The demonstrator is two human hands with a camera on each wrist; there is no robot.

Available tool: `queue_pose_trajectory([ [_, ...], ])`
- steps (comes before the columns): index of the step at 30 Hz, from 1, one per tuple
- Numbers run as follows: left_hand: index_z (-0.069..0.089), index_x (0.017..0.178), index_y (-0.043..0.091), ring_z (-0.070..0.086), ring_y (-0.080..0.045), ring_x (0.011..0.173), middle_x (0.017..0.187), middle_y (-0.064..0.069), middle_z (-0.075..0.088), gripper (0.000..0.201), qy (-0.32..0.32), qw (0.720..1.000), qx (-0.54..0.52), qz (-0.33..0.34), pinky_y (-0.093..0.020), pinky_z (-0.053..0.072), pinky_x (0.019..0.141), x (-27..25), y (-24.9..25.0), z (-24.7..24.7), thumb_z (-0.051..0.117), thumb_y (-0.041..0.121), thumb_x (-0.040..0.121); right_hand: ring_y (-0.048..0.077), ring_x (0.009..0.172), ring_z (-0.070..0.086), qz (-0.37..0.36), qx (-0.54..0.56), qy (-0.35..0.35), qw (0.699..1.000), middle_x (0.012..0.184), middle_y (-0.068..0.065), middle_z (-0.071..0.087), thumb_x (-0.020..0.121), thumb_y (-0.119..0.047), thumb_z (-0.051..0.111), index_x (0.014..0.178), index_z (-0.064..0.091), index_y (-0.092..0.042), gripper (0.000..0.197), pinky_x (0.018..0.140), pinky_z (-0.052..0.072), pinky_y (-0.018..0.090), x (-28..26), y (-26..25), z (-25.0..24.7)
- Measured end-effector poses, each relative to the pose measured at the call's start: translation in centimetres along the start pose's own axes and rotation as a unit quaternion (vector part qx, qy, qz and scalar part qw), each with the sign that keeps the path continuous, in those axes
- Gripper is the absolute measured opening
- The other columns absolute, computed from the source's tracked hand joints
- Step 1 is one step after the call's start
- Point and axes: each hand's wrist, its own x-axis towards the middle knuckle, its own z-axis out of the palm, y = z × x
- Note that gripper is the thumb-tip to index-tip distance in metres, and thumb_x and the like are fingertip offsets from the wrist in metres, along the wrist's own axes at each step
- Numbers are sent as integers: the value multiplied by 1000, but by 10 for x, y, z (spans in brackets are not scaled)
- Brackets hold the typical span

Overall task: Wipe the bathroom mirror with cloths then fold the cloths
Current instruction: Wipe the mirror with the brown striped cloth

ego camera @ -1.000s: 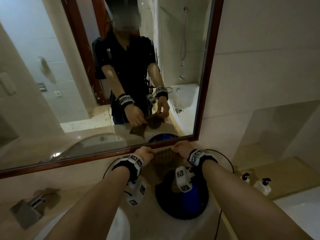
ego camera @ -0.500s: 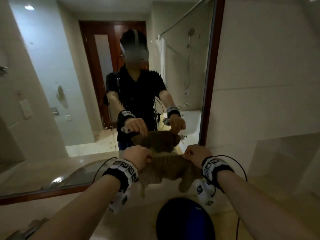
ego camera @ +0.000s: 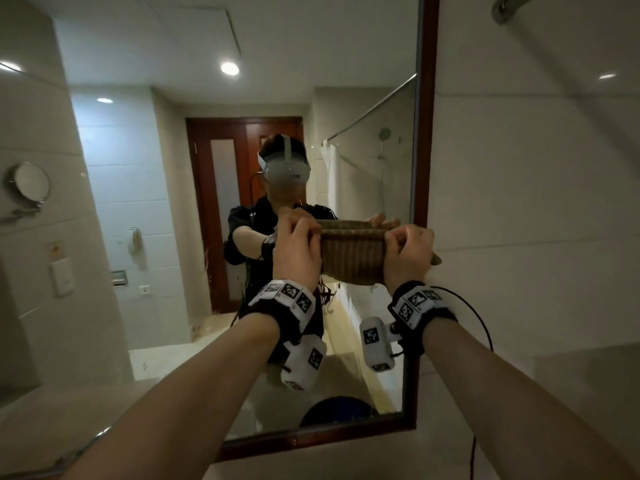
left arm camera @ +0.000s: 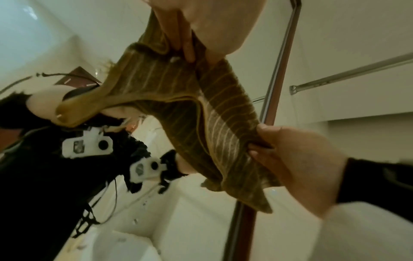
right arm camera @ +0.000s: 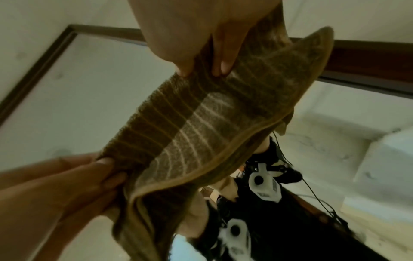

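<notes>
A brown striped cloth [ego camera: 353,259] is folded double and stretched between both hands in front of the mirror [ego camera: 166,209], near its dark wooden frame [ego camera: 424,161] on the right. My left hand [ego camera: 306,232] pinches the cloth's top left edge. At the top right edge, my right hand [ego camera: 398,240] pinches it too. In the left wrist view the cloth [left arm camera: 190,98] hangs from the left hand [left arm camera: 187,46] to the right hand [left arm camera: 263,141]. The right wrist view shows the cloth [right arm camera: 201,132] pinched by the right hand [right arm camera: 201,68] above and the left hand [right arm camera: 107,174] below. I cannot tell whether the cloth touches the glass.
The mirror reflects a person with a headset, a wooden door and a shower. A dark blue round basin [ego camera: 337,408] shows in the reflection at the mirror's lower edge. A metal rail [ego camera: 509,6] sits high on the tiled wall [ego camera: 536,220] at the right.
Both hands have lifted the cloth from just above the blue basin on the counter up to chest height before the mirror. The head view has tilted upward.
</notes>
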Motion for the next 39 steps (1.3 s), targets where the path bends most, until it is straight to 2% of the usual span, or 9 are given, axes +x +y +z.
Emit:
queue_pose_trajectory([
  [3, 60, 105, 10, 50, -14, 103, 121, -5, 44, 16, 18, 997, 21, 74, -11, 32, 91, 22, -4, 3, 51, 12, 92, 8, 97, 45, -83, -43, -8, 996, 119, 4, 39, 92, -19, 59, 87, 58, -9, 12, 87, 38, 19, 25, 3, 8],
  [7, 52, 117, 8, 46, -18, 117, 134, -9, 33, 30, 26, 987, 48, 150, -25, 43, 101, 43, -4, 11, 58, 10, 88, 7, 94, 45, -150, -48, 4, 988, 117, 2, 37, 88, -18, 65, 89, 59, -13, 7, 88, 42, 20, 59, 3, 14],
  [12, 47, 110, 12, 45, -11, 112, 130, -1, 36, 27, 38, 981, 47, 186, -26, 46, 96, 57, -7, 25, 61, 13, 87, -8, 77, 40, -244, 2, 56, 968, 96, 4, 40, 74, 0, 70, 78, 46, -10, 27, 72, 34, 1, 78, 7, 13],
  [15, 57, 107, 13, 49, -14, 105, 113, -1, 53, 16, 24, 975, 83, 204, -38, 44, 89, 62, -13, 31, 53, 19, 92, 7, 75, 43, -296, -8, 57, 953, 89, 5, 46, 73, 4, 69, 74, 51, -7, 20, 74, 38, 11, 75, 18, 17],
  [17, 57, 109, 10, 49, -28, 110, 118, -11, 54, 23, 16, 949, 164, 268, -45, 44, 89, 61, -17, 32, 54, 19, 89, 20, 89, 50, -330, -48, 56, 941, 98, 10, 52, 77, 0, 64, 85, 60, -4, 10, 86, 45, 31, 67, 25, 23],
  [20, 45, 129, 10, 40, -31, 122, 136, -14, 41, 47, -1, 936, 227, 268, -46, 41, 99, 59, -18, 30, 56, 24, 86, 34, 121, 45, -325, -131, 36, 936, 132, 20, 49, 81, -7, 57, 115, 61, -2, 34, 110, 31, 41, 52, 36, 31],
  [24, 12, 153, 16, 22, -23, 140, 158, -5, 11, 65, -57, 928, 290, 226, -46, 26, 111, 59, -14, 28, 38, 39, 97, 40, 142, 23, -281, -216, -20, 935, 157, 21, 20, 89, -21, 41, 150, 31, -13, 61, 117, 18, 53, 41, 34, 38],
  [31, -3, 153, 25, 17, -21, 144, 161, 1, 1, 72, -62, 911, 334, 235, -49, 21, 111, 105, -2, 14, 26, 58, 95, 33, 147, -4, -227, -253, -37, 940, 161, 7, -17, 96, -45, 17, 154, -4, -33, 62, 118, -4, 47, 78, -4, 55],
  [39, -10, 151, 33, 13, -17, 144, 160, 9, -8, 73, -50, 878, 385, 280, -45, 15, 113, 211, 31, -23, 22, 62, 93, 36, 146, 3, -228, -237, 22, 944, 161, 11, -7, 94, -48, 16, 154, 0, -32, 64, 118, 1, 52, 148, -74, 67],
])
